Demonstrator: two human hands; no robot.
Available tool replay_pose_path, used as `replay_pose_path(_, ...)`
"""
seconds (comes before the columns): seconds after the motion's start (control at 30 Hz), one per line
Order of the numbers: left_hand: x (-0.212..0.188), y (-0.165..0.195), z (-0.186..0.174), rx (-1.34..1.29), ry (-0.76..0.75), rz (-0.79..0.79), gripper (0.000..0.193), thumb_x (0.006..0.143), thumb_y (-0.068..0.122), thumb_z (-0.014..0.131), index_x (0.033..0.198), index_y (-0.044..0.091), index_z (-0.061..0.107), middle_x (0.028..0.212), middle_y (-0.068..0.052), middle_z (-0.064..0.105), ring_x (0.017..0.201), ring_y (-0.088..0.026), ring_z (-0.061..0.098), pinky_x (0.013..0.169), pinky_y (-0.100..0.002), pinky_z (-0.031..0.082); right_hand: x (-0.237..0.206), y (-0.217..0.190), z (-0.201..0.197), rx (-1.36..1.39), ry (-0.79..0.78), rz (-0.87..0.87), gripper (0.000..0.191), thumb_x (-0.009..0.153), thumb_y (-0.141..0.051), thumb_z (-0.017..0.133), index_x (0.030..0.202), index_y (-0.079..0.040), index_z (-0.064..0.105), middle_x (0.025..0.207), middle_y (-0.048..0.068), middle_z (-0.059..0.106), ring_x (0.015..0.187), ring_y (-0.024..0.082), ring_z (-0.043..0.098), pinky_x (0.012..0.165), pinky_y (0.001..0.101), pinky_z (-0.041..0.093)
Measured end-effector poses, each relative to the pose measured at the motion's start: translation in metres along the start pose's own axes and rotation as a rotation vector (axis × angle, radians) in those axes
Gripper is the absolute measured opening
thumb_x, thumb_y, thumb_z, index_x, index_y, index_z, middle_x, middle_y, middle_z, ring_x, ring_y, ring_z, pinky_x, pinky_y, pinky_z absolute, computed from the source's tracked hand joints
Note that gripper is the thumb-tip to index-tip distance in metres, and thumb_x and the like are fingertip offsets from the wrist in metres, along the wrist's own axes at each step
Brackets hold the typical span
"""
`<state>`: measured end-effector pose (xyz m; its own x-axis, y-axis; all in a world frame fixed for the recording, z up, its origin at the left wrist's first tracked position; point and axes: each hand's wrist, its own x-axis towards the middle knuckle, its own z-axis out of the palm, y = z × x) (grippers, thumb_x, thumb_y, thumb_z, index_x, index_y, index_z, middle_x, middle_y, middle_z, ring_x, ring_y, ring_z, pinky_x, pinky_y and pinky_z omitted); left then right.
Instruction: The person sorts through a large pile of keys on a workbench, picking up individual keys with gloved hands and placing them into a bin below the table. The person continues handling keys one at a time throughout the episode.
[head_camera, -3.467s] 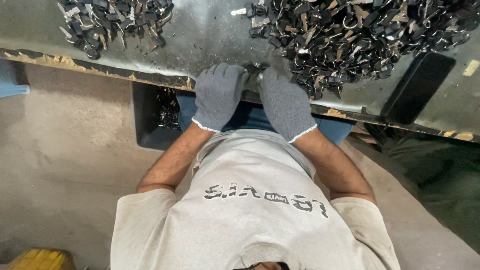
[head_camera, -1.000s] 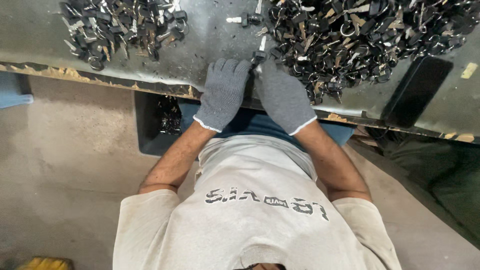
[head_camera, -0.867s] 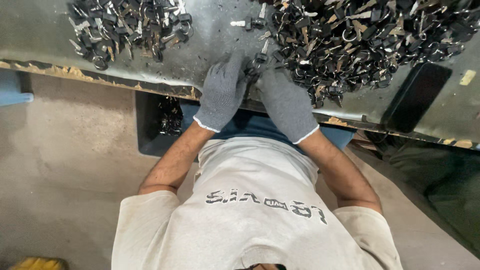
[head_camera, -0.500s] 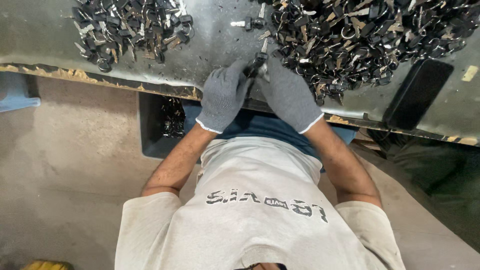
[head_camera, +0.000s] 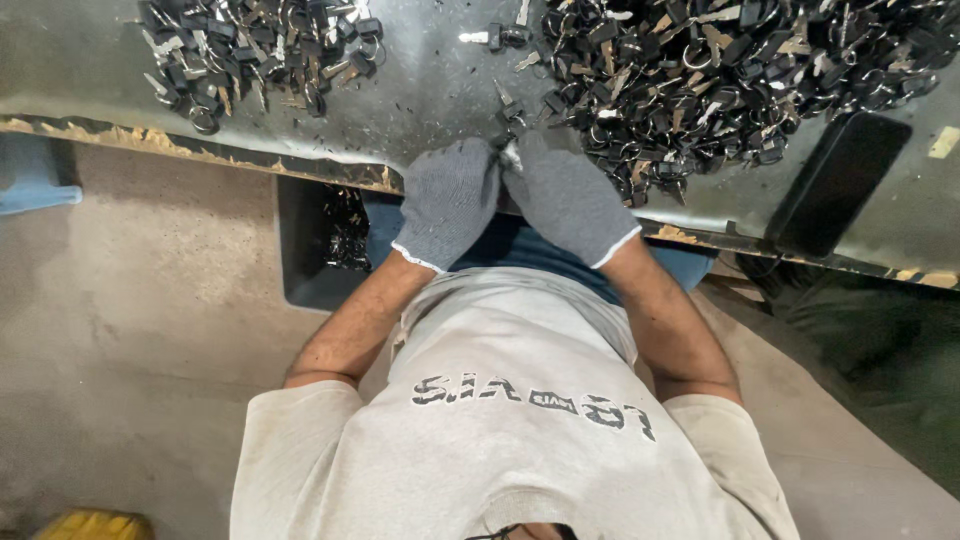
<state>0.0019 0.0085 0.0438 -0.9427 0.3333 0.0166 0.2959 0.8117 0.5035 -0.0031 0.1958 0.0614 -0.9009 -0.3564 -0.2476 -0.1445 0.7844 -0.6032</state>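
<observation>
Grey knit gloves cover both hands at the near edge of a worn metal tabletop (head_camera: 420, 80). The left hand (head_camera: 447, 200) and right hand (head_camera: 565, 195) meet, fingers pinched together on a small metal part (head_camera: 508, 152) between them. Heaps of dark metal parts lie on either side: one pile (head_camera: 255, 50) left, a bigger pile (head_camera: 720, 70) right. Below, a black bin (head_camera: 310, 260) sits on the concrete floor (head_camera: 140, 300).

Metal table (head_camera: 430, 90), worn front edge. Left hand (head_camera: 447, 200) and right hand (head_camera: 567, 195), both grey-gloved, meet at that edge, pinching a small metal piece (head_camera: 508, 152). Large heap of dark keys (head_camera: 720, 70) right on the table; smaller heap (head_camera: 255, 45) left. Black bin (head_camera: 300, 270) below the edge.
</observation>
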Motion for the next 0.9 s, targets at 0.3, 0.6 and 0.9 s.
replay_pose_path(0.3,0.059,-0.011,-0.033,0.133,0.232,0.458,0.039,0.083,0.015,0.068,0.122,0.015,0.069,0.118,-0.011,0.065,0.102,-0.033,0.067,0.083,-0.043,0.055,-0.008,-0.016,0.01,-0.351,0.276,-0.287,0.048,0.076,-0.038,0.075,0.107,-0.011,0.051,0.109,0.023,0.062,0.097,0.046,0.07,0.074,0.0526,0.06)
replay_pose_path(0.6,0.034,-0.019,-0.014,-0.161,-0.012,-0.095,0.043,0.09,0.029,0.083,0.124,0.008,0.067,0.089,-0.01,0.071,0.081,-0.03,0.071,0.074,-0.043,0.055,-0.012,0.002,0.005,0.001,0.121,0.101,0.035,0.1,-0.023,0.068,0.119,0.001,0.052,0.101,0.028,0.068,0.077,0.045,0.071,0.059,0.0516,0.057)
replay_pose_path(0.9,0.028,-0.023,0.007,-0.004,0.054,0.109,0.021,0.091,0.015,0.07,0.11,0.008,0.064,0.098,-0.013,0.068,0.089,-0.033,0.068,0.078,-0.046,0.053,0.016,-0.003,0.012,-0.275,0.231,-0.064,0.043,0.098,-0.023,0.065,0.127,0.005,0.052,0.082,0.019,0.067,0.075,0.038,0.073,0.054,0.0446,0.057)
